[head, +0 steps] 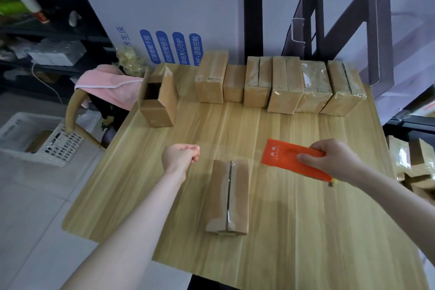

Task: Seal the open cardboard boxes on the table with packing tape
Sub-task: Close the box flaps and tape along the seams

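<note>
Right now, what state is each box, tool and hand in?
Near brown cardboard box: flaps closed, lying flat, centre seam showing.
Far-left brown cardboard box: open.
Back row of brown cardboard boxes: closed, tape visible on several.
Orange flat tape tool: gripped by right hand.
Left hand: fingers curled, nothing visibly held.

Beside the box (pixel 228 195), right hand (pixel 329 159) around orange tape dispenser (pixel 282 155)
</note>
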### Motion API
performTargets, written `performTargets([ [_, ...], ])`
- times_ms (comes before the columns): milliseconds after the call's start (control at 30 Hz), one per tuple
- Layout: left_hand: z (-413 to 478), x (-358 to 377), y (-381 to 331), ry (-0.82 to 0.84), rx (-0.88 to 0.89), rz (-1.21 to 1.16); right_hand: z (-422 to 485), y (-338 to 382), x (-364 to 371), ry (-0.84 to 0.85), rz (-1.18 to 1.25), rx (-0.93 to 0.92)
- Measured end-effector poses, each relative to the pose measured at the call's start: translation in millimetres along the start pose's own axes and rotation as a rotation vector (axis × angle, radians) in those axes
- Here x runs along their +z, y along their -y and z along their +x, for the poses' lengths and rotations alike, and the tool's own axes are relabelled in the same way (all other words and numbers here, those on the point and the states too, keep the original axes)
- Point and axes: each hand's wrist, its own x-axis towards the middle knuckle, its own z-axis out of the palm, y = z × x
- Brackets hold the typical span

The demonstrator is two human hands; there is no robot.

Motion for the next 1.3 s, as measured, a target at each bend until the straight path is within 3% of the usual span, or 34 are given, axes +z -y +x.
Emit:
performTargets([
  [233,11.3,10.0,30.2,-0.049,-0.097,-0.011,23.6,18.2,15.5,0.04,-0.317,-0.018],
  [600,17.5,40.7,66.0,-0.034,-0.208,-0.088,33.0,24.3,49.4,0.09,-0.553,-0.115],
  [700,13.6,47.3,70.2,-0.03,-0.214,-0.002,31.2,28.2,55.2,0.053,-0.56,-0.132],
  [867,18.6,54.7,72.7,0.071,-0.18,0.257,25.3,33.1,63.8,-0.033,-0.597,-0.089],
  [933,12.9,54.4,69.9,0.026,-0.154,0.326,23.3,33.6,65.6,-0.049,-0.594,-0.069],
  [1033,1.6,56.4,69.1,-0.075,0.031,0.234,21.0,35.1,69.1,-0.056,-0.596,-0.068],
  [1200,-25.2,67.6,70.1,0.039,0.135,0.198,20.1,41.5,69.9,-0.052,-0.605,-0.07],
  [1300,-23.6,65.0,76.5,0.024,0.182,0.188,18.8,51.1,76.4,-0.056,-0.649,-0.082],
])
